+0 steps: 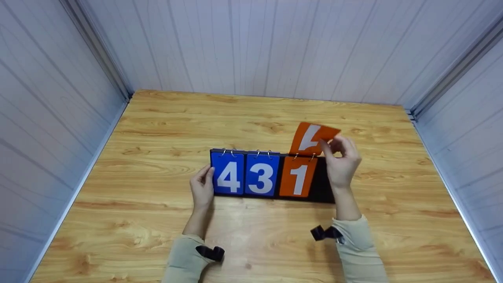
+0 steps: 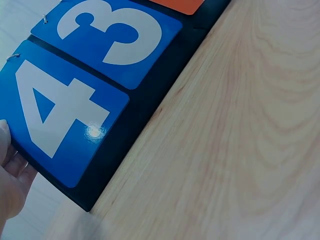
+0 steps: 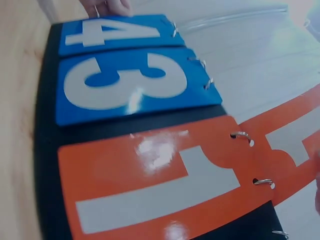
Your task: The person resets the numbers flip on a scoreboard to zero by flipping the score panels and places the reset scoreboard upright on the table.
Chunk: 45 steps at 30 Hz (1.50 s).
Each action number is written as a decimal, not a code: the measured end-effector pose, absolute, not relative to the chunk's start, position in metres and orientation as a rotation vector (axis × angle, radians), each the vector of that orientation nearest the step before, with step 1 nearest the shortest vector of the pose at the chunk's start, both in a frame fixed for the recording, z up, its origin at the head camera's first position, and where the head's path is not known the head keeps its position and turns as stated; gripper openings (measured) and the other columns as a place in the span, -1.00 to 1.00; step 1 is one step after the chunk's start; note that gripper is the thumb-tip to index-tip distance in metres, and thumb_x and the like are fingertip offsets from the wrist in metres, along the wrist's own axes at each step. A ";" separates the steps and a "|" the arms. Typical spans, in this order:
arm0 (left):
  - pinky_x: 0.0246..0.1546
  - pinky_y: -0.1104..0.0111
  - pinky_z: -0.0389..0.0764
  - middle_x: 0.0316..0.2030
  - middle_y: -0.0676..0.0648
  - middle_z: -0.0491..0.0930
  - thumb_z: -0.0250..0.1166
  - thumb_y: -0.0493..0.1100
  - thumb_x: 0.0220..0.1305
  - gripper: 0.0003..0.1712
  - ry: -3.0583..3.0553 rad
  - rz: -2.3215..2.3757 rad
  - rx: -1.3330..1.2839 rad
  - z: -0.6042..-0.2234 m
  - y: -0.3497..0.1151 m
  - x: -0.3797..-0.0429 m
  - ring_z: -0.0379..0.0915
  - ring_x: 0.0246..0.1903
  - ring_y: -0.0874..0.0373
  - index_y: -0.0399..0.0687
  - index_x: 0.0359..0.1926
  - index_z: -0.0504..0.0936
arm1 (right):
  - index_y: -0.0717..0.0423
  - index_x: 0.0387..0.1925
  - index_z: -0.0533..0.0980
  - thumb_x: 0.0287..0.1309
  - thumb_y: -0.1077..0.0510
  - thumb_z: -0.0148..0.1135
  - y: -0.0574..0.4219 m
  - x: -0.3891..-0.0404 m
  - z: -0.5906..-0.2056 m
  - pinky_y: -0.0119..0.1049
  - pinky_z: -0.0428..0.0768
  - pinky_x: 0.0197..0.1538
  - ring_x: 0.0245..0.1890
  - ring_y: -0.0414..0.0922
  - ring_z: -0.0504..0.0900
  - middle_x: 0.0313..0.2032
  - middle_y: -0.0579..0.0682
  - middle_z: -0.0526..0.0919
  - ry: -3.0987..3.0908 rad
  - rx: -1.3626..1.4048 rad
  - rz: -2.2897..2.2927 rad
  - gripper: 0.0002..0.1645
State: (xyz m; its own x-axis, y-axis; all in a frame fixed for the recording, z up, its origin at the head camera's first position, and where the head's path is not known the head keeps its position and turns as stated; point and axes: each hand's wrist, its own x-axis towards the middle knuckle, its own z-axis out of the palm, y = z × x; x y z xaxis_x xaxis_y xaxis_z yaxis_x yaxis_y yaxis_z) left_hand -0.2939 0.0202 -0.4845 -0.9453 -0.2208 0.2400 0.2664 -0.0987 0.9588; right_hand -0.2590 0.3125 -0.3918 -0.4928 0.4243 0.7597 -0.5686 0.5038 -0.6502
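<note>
Pale panelled walls (image 1: 251,47) are enclosing a wood-grained tabletop (image 1: 251,236), and the black flip-card board (image 1: 324,184) is sitting near its middle, in front of you and between your hands. Your left forearm is coming up from the bottom edge and leaning inward, and your left hand (image 1: 202,188) is gripping the board's left end, thumb over the front edge and fingers tucking behind it, with only the board's thickness between them. Your right forearm is leaning inward too, while your right hand (image 1: 343,163) is reaching higher, over the board's upper right corner. There your thumb and bent fingers are pinching a raised orange card (image 1: 298,137) by its outer corner, closing on it with just its thin sheet between them; the card is standing up above the board's top edge and bending a little. Beige sleeves (image 1: 355,251) are covering your forearms, and small black devices (image 1: 325,233) are sitting at the cuffs. Reading along the board from the left, you are seeing a white 4 on a blue card (image 1: 228,157), a white 3 on a second blue card (image 1: 251,159), then a white 1 on an orange card (image 1: 285,177), with bare black board to its right. Metal rings (image 3: 242,135) are holding the cards along the top edge. The raised card is showing part of a white figure, but your fingers are covering some of it, so you cannot tell which number it is.
</note>
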 end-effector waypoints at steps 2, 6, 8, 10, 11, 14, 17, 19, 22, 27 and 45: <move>-0.24 0.50 0.50 -0.28 -0.44 0.52 0.09 -0.48 0.15 -0.81 -1.861 -2.114 -0.037 -0.484 0.020 -0.293 0.47 -0.35 0.30 -0.60 -0.23 0.51 | 0.41 -0.45 0.51 -0.30 0.45 0.39 0.318 -0.269 -0.394 -0.54 0.39 -0.54 -0.61 -0.19 0.42 -0.52 0.21 0.47 -1.792 0.071 1.149 -0.74; -0.28 0.52 0.48 -0.29 -0.43 0.53 0.10 -0.48 0.14 -0.81 -1.876 -2.076 -0.050 -0.484 0.020 -0.292 0.45 -0.37 0.29 -0.60 -0.24 0.52 | 0.33 -0.30 0.51 -0.24 0.26 0.43 0.325 -0.281 -0.398 -0.55 0.35 -0.55 -0.58 -0.23 0.43 -0.46 0.12 0.54 -1.975 -0.012 1.132 -0.61; -0.29 0.54 0.48 -0.29 -0.44 0.53 0.11 -0.48 0.13 -0.81 -1.879 -2.058 -0.056 -0.484 0.020 -0.292 0.45 -0.38 0.30 -0.61 -0.25 0.52 | 0.33 -0.26 0.50 -0.21 0.21 0.42 0.326 -0.284 -0.399 -0.55 0.34 -0.54 -0.59 -0.28 0.42 -0.48 0.10 0.56 -2.037 -0.043 1.144 -0.58; -0.31 0.54 0.47 -0.30 -0.44 0.53 0.11 -0.48 0.13 -0.81 -1.880 -2.048 -0.059 -0.484 0.020 -0.292 0.44 -0.39 0.30 -0.61 -0.25 0.52 | 0.33 -0.24 0.50 -0.20 0.19 0.41 0.326 -0.286 -0.400 -0.55 0.35 -0.54 -0.62 -0.31 0.40 -0.52 0.09 0.56 -2.072 -0.069 1.138 -0.56; -0.31 0.54 0.48 -0.30 -0.44 0.53 0.11 -0.48 0.13 -0.81 -1.881 -2.044 -0.059 -0.483 0.020 -0.292 0.44 -0.39 0.30 -0.61 -0.25 0.52 | 0.32 -0.24 0.50 -0.20 0.20 0.41 0.326 -0.287 -0.400 -0.55 0.35 -0.54 -0.63 -0.32 0.39 -0.53 0.09 0.56 -2.086 -0.084 1.133 -0.56; -0.29 0.52 0.49 -0.30 -0.42 0.53 0.11 -0.48 0.14 -0.81 -1.872 -2.077 -0.044 -0.483 0.020 -0.293 0.45 -0.38 0.29 -0.60 -0.24 0.52 | 0.32 -0.22 0.49 -0.20 0.22 0.41 0.325 -0.290 -0.401 -0.57 0.37 -0.55 -0.66 -0.30 0.38 -0.55 0.09 0.56 -2.127 -0.135 1.099 -0.56; -0.28 0.50 0.50 -0.30 -0.42 0.53 0.10 -0.47 0.14 -0.81 -1.861 -2.108 -0.033 -0.483 0.020 -0.293 0.46 -0.38 0.28 -0.60 -0.24 0.52 | 0.31 -0.22 0.48 -0.20 0.22 0.41 0.323 -0.292 -0.400 -0.57 0.39 -0.55 -0.65 -0.24 0.41 -0.56 0.09 0.57 -2.169 -0.200 1.071 -0.55; -0.26 0.50 0.50 -0.30 -0.42 0.53 0.10 -0.47 0.15 -0.81 -1.856 -2.116 -0.043 -0.484 0.020 -0.293 0.47 -0.37 0.29 -0.60 -0.24 0.52 | 0.31 -0.21 0.47 -0.20 0.22 0.41 0.321 -0.294 -0.398 -0.52 0.43 -0.53 -0.62 -0.18 0.46 -0.56 0.10 0.57 -2.209 -0.251 1.060 -0.55; -0.26 0.52 0.49 -0.30 -0.44 0.53 0.09 -0.48 0.15 -0.81 -1.858 -2.092 -0.078 -0.485 0.020 -0.293 0.47 -0.36 0.31 -0.62 -0.25 0.52 | 0.28 -0.20 0.45 -0.18 0.22 0.39 0.320 -0.295 -0.395 -0.40 0.49 -0.48 -0.56 -0.10 0.51 -0.53 0.11 0.56 -2.297 -0.330 1.062 -0.55; -0.24 0.52 0.48 -0.29 -0.43 0.53 0.10 -0.46 0.15 -0.80 -1.858 -2.103 -0.071 -0.489 0.019 -0.294 0.48 -0.35 0.30 -0.59 -0.24 0.52 | 0.32 -0.28 0.49 -0.18 0.22 0.39 0.323 -0.298 -0.397 -0.42 0.49 -0.47 -0.55 -0.12 0.49 -0.51 0.13 0.56 -2.260 -0.334 1.172 -0.62; -0.25 0.52 0.49 -0.30 -0.44 0.53 0.09 -0.49 0.14 -0.81 -1.863 -2.087 -0.079 -0.486 0.020 -0.293 0.47 -0.36 0.32 -0.61 -0.25 0.52 | 0.31 -0.27 0.53 -0.23 0.22 0.43 0.327 -0.293 -0.400 -0.53 0.48 -0.52 -0.60 -0.22 0.49 -0.52 0.10 0.59 -2.066 -0.167 1.309 -0.60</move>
State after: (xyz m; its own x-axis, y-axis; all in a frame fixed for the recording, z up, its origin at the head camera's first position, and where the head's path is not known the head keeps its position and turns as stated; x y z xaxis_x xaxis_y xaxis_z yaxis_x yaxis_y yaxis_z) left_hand -0.2933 0.0197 -0.4857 -0.9403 -0.2141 0.2647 0.2872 -0.0811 0.9544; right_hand -0.2933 0.3271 -0.3998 -0.7632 0.4417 0.4717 -0.2380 0.4866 -0.8406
